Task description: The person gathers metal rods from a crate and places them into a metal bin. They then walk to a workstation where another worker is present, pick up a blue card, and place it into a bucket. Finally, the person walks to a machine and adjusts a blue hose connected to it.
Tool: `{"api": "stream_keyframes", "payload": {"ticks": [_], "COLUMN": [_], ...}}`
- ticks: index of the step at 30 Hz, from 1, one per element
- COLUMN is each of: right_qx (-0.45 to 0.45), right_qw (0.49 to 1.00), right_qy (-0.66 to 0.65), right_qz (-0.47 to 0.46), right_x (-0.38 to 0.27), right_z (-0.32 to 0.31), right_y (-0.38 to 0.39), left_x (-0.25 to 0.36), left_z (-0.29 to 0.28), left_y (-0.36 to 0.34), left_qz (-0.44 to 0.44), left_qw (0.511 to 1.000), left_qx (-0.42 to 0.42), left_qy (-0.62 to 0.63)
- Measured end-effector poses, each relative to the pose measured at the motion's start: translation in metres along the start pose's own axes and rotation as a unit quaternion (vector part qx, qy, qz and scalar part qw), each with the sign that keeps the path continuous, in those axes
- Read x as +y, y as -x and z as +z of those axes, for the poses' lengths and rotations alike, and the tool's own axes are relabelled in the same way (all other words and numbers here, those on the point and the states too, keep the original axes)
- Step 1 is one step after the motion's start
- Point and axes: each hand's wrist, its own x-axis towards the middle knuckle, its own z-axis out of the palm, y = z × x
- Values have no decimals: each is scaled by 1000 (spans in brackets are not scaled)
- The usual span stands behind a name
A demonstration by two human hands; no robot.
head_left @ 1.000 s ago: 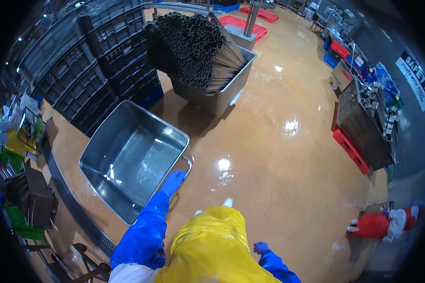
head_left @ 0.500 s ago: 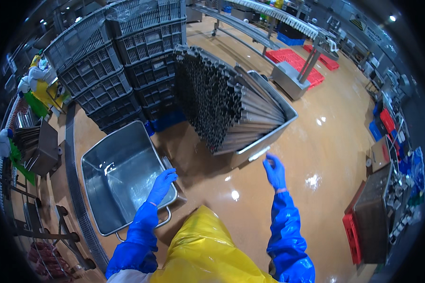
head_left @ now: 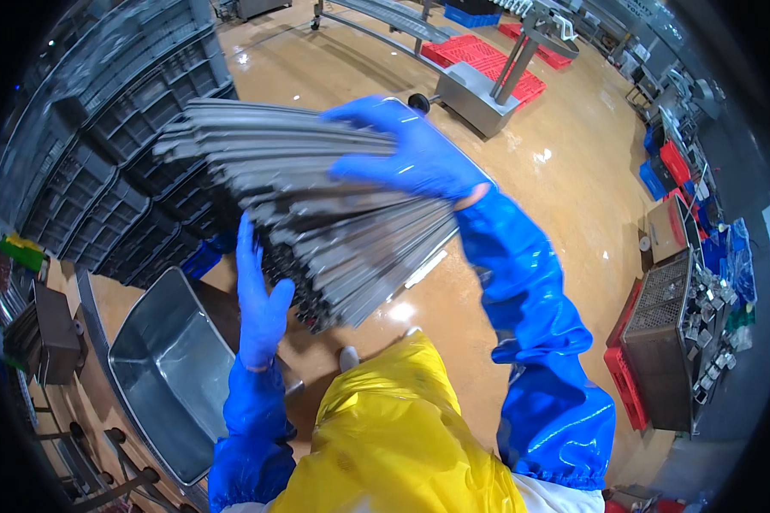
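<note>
A large heap of long, thin grey metal rods (head_left: 351,227) fans out in front of me from a steel tub (head_left: 441,137), most of which the rods and my right arm hide. My right hand (head_left: 415,158), in a blue glove, reaches over the top of the heap with fingers spread; its edges are slightly blurred. At the near left, beside the dark rod ends, my left hand (head_left: 261,308) is raised with fingers stretched and thumb apart. Whether either palm touches the rods, I cannot tell. Neither hand grips anything.
An empty-looking steel tub (head_left: 171,368) stands at my left. Behind it rise stacked grey plastic crates (head_left: 120,145). Farther off are a steel stand (head_left: 475,98) and red pallets (head_left: 470,56). On the right, a metal bin (head_left: 659,359) stands by a red pallet (head_left: 626,389).
Both hands have moved forward to the rods, the right swinging inward over the heap and the left leaving the side of the steel tub. The view has come closer to the rods.
</note>
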Motion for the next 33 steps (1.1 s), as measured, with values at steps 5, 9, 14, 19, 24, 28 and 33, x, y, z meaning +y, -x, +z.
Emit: {"api": "stream_keyframes", "payload": {"ticks": [5,9,14,19,24,28,33], "right_qx": [-134,-164,-196,-298,-424,-563,-462], "right_qw": [979,959,942,914,837,776,844], "right_qy": [-103,-171,-207,-211,-293,-283,-271], "right_qz": [-115,-154,-178,-173,-183,13,-32], "right_x": [53,97,111,99,149,205,258], "right_z": [53,94,78,6,-21,-9,5], "right_y": [-34,-16,-46,-97,-93,-58,-12], "left_x": [-6,-1,72,128,66,-65,-109], "left_z": [25,29,82,125,191,300,338], "left_y": [1,33,-48,-103,-79,-72,-70], "left_qz": [-107,-195,-213,-175,4,-29,-130], "left_qw": [971,940,938,896,905,895,919], "left_qx": [212,248,241,288,411,419,370], "left_qy": [-31,-132,-132,-288,-110,152,27]}}
